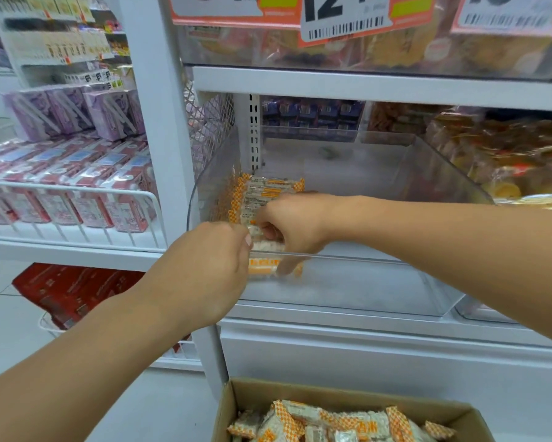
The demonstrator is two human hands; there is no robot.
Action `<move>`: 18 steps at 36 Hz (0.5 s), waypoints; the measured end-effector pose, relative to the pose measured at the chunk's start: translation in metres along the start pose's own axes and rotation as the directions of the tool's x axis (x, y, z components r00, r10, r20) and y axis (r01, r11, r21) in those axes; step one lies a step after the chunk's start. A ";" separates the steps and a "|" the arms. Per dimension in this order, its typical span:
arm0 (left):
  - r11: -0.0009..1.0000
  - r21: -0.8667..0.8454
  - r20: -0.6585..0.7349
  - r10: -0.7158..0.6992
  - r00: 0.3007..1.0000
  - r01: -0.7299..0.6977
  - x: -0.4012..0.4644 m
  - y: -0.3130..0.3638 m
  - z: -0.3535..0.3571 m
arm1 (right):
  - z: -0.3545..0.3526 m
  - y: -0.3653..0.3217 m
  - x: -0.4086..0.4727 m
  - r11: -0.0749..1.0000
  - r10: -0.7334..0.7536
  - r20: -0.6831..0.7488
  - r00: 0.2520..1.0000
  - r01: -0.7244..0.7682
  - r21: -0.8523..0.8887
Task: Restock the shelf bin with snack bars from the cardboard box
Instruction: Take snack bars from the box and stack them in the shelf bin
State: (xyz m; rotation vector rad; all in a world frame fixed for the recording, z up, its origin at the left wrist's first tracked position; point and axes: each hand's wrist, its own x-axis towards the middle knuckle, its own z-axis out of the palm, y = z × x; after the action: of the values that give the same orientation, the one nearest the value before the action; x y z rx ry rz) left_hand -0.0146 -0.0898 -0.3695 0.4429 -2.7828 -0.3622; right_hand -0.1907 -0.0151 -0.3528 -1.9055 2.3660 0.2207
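- At the frame's centre, a clear shelf bin (pixel 348 282) was seen, with a row of snack bars (pixel 265 196) stacked in its 9 o'clock corner.
- The right hand (pixel 292 223) was reached over the front wall, fingers curled and clamped on the nearest bars.
- The left hand (pixel 204 272) was held just at 7 o'clock of it, fingers curled; what they gripped could not be told.
- At 6 o'clock, a cardboard box (pixel 332 400) was filled with loose bars (pixel 338 422).
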 end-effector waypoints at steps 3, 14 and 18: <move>1.000 0.013 0.001 0.007 1.000 -0.007 0.000 -0.001 0.000 | 0.005 0.005 -0.001 0.999 0.030 -0.114 0.993 -0.034 -0.025; 0.984 -0.001 0.182 -0.177 0.967 0.180 0.016 0.018 -0.021 | 0.009 0.024 -0.003 0.983 0.101 -0.166 0.981 -0.073 0.167; 0.970 0.205 0.377 -0.202 0.904 0.132 0.058 0.031 -0.024 | 0.006 0.033 -0.005 0.946 0.141 -0.127 0.982 -0.096 0.308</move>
State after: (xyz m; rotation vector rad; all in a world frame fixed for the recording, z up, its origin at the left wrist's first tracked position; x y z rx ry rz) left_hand -0.0679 -0.0857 -0.3241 0.7279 -3.1977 -0.2700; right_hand -0.2221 -0.0021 -0.3563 -1.6925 2.4384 -0.2695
